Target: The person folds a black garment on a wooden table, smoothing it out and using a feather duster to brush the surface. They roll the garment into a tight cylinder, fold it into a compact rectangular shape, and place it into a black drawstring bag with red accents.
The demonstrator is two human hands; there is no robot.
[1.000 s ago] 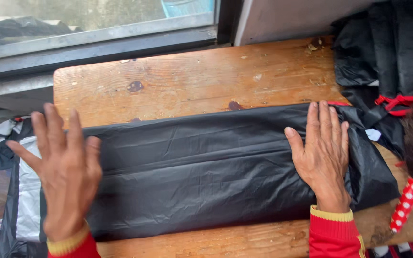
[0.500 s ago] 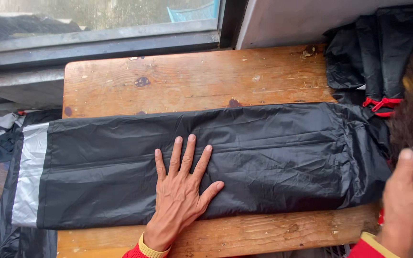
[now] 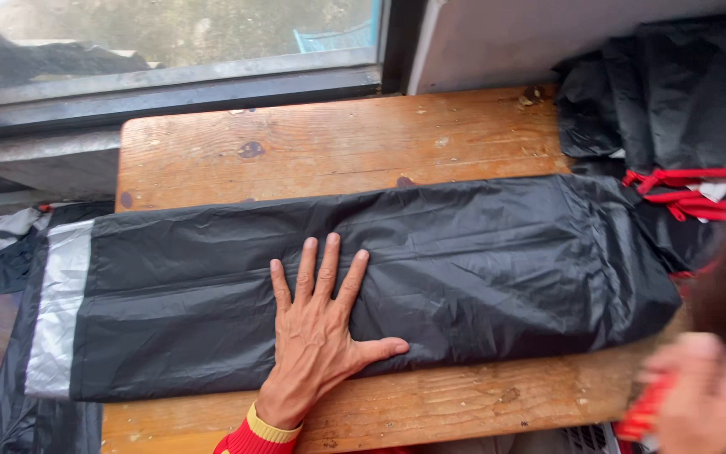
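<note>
Cloth covers most of the bench top: one long black garment (image 3: 430, 277), folded into a flat band, lies lengthways along the near edge of the wooden bench (image 3: 329, 143), its grey reflective strip (image 3: 56, 319) hanging just past the left end. The left hand (image 3: 317, 336) rests on the middle of it, palm down, fingers spread wide and straight, gripping nothing; to my eye it is there to pin the slippery fabric flat so the fold keeps its shape. The right hand (image 3: 712, 403) is at the bench's near right corner, blurred, beside something red that I cannot make out, and I cannot tell whether its fingers are curled or loose. A second heap of black fabric (image 3: 674, 101) with red cord (image 3: 691, 193) sits at the far right, touching the band's end, seemingly pushed aside to leave room. By count: two hands, one folded garment, one heap, one bench, one window (image 3: 170, 42) behind.
</note>
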